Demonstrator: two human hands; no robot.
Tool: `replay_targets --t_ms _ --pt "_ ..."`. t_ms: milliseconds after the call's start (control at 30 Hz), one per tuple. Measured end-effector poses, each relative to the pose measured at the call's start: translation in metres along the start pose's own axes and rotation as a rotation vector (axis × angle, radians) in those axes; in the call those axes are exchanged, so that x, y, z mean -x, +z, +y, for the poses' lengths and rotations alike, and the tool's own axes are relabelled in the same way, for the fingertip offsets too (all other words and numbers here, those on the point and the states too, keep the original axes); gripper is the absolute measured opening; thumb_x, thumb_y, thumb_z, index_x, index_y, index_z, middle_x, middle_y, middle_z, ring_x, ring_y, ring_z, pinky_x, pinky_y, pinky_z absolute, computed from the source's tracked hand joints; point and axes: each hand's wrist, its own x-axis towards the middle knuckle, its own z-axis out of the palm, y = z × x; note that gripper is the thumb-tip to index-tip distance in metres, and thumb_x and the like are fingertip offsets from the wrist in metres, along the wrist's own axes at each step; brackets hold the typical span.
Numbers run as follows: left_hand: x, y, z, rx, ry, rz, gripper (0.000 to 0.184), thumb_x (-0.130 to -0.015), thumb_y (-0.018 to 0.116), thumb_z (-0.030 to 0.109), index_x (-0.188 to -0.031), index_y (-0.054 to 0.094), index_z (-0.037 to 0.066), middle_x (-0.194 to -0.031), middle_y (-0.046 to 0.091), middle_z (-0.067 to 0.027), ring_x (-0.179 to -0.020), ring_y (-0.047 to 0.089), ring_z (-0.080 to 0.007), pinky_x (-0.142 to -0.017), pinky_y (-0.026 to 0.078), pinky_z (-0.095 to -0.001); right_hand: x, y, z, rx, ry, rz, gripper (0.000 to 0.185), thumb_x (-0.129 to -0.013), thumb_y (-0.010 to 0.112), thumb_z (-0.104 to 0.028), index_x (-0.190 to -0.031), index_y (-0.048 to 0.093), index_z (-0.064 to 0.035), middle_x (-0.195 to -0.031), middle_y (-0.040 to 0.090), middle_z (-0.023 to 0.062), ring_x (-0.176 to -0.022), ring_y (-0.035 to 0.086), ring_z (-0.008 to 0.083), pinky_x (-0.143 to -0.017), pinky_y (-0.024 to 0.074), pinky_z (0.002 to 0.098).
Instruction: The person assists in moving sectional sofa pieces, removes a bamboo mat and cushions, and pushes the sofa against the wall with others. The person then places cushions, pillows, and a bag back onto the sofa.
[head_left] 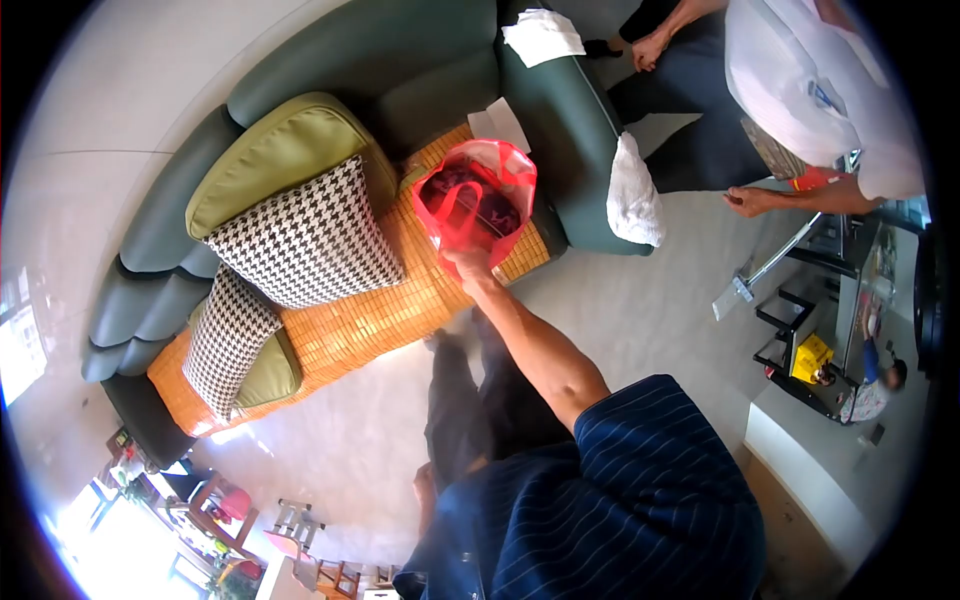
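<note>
I see the left hand [424, 487] well short of the open, glossy red bag [500, 243]; its finger state I cannot tell. The right hand [470, 264] has fingers pinching the bag's near side. Left of the bag leans a square black-and-white houndstooth cushion [310, 235].

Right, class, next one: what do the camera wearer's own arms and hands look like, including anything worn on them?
The right sleeve is short and dark navy with thin pale stripes, matching the shirt. The right forearm is bare, and the right hand shows no glove. The left hand shows only partly, with no glove visible.
</note>
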Motion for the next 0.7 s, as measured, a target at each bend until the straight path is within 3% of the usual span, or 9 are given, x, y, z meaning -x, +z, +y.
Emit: replay_targets --t_ms 133,167,233,367,433,533,600,667,700 --pt "0.003 0.0 0.016 0.018 -0.018 0.004 0.034 -0.084 0.053 0.032 -0.103 0.063 0.005 -0.091 0.065 -0.0146 -0.083 0.062 -0.0234 -0.072 0.047 -0.0336 0.033 0.0 -0.017 0.388 -0.17 -0.473 0.024 -0.075 0.063 -0.01 -0.098 0.062 -0.0026 -0.085 0.063 0.0057 -0.074 0.058 0.0139 -0.066 0.0467 0.0279" --pt "0.003 0.001 0.022 0.003 -0.038 0.006 0.034 -0.084 0.053 0.032 -0.102 0.063 0.005 -0.09 0.065 -0.0147 -0.082 0.063 -0.0235 -0.072 0.047 -0.0337 0.057 0.007 -0.047 0.687 -0.094 -0.528 0.019 -0.077 0.06 -0.01 -0.093 0.063 -0.0017 -0.075 0.064 0.0089 -0.069 0.06 0.0185 -0.063 0.0467 0.0321" --pt "0.002 0.001 0.029 -0.026 -0.077 0.009 0.034 -0.084 0.053 0.032 -0.102 0.063 0.005 -0.088 0.065 -0.015 -0.081 0.063 -0.0236 -0.07 0.048 -0.0341 0.072 0.01 -0.029 0.85 -0.647 -0.565 0.013 -0.077 0.058 -0.01 -0.087 0.064 -0.0047 -0.067 0.062 0.014 -0.064 0.061 0.0273 -0.059 0.0457 0.0377" --pt "0.004 -0.007 0.061 -0.067 -0.049 -0.003 0.033 -0.084 0.052 0.032 -0.099 0.063 0.005 -0.084 0.065 -0.0155 -0.078 0.063 -0.0243 -0.068 0.048 -0.035 0.1 0.012 -0.033 1.331 -0.63 -0.715 0.011 -0.075 0.057 -0.012 -0.069 0.057 -0.0031 -0.065 0.058 0.0164 -0.063 0.058 0.0348 -0.056 0.0434 0.0434" --pt "0.006 -0.009 0.074 -0.041 -0.023 0.009 0.032 -0.084 0.052 0.032 -0.098 0.063 0.005 -0.084 0.065 -0.0158 -0.077 0.063 -0.025 -0.067 0.048 -0.0355 0.103 0.01 -0.024 1.292 -0.77 -0.701 0.009 -0.075 0.057 -0.011 -0.071 0.053 -0.004 -0.06 0.056 0.0142 -0.058 0.056 0.0337 -0.055 0.0426 0.0431" --pt "0.001 -0.012 0.079 -0.038 -0.012 0.0 0.033 -0.084 0.052 0.031 -0.099 0.063 0.004 -0.087 0.064 -0.0168 -0.08 0.062 -0.0267 -0.071 0.047 -0.0356 0.115 0.004 -0.024 1.44 -0.74 -0.734 0.008 -0.076 0.056 -0.011 -0.076 0.051 -0.0044 -0.059 0.054 0.0127 -0.054 0.054 0.0325 -0.054 0.0419 0.0428" --pt "0.002 -0.014 0.092 -0.034 -0.028 -0.015 0.032 -0.084 0.051 0.031 -0.099 0.063 0.004 -0.091 0.064 -0.0176 -0.083 0.061 -0.0277 -0.074 0.046 -0.0356 0.073 -0.015 0.051 1.125 -0.6 -0.793 0.008 -0.077 0.055 -0.01 -0.078 0.05 -0.0041 -0.062 0.054 0.0126 -0.054 0.053 0.0317 -0.054 0.0419 0.0428" --pt "0.001 -0.012 0.095 -0.031 -0.034 -0.003 0.033 -0.084 0.051 0.031 -0.1 0.063 0.004 -0.092 0.064 -0.0177 -0.084 0.061 -0.0283 -0.074 0.046 -0.0358 0.11 -0.004 -0.04 1.297 -0.823 -0.613 0.007 -0.078 0.054 -0.01 -0.078 0.05 -0.0036 -0.069 0.055 0.0137 -0.06 0.055 0.0304 -0.054 0.0425 0.0418" --pt "0.002 -0.011 0.095 -0.031 -0.039 0.002 0.033 -0.084 0.051 0.031 -0.1 0.063 0.004 -0.092 0.064 -0.0178 -0.085 0.061 -0.0286 -0.074 0.047 -0.0359 0.104 -0.007 -0.049 1.233 -0.783 -0.653 0.007 -0.077 0.055 -0.008 -0.078 0.05 -0.0032 -0.071 0.055 0.0138 -0.064 0.057 0.0295 -0.053 0.0433 0.041"
